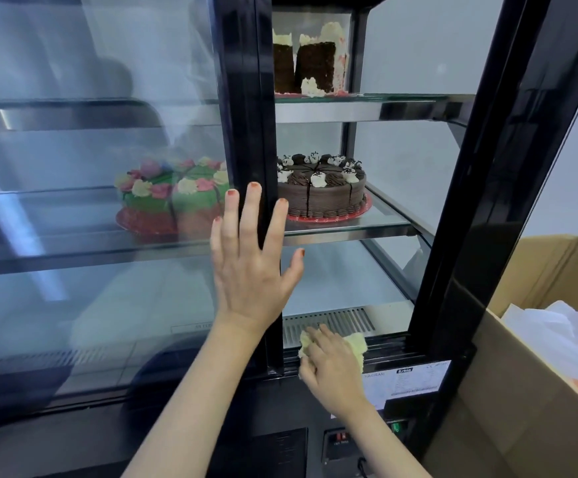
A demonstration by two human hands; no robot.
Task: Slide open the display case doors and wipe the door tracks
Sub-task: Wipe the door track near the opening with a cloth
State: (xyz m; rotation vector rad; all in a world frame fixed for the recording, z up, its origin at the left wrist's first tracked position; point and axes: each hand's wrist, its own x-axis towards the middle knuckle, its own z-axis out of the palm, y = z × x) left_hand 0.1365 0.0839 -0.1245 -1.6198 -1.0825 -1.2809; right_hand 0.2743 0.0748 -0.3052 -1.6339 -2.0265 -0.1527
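Cloth's on the bottom track, case is open on the chocolate cake side

Going off the chocolate cake: your left hand is just left of and below it, fingers straight and spread, flat against the black edge of the sliding glass door, gripping nothing. Straight below the cake, your right hand has its fingers bunched over a yellow cloth, pressing it onto the lower door track. Left of the cake, behind the glass, there's a green flower cake. Above it is a cut layer cake, and a cardboard box sits off to its lower right.
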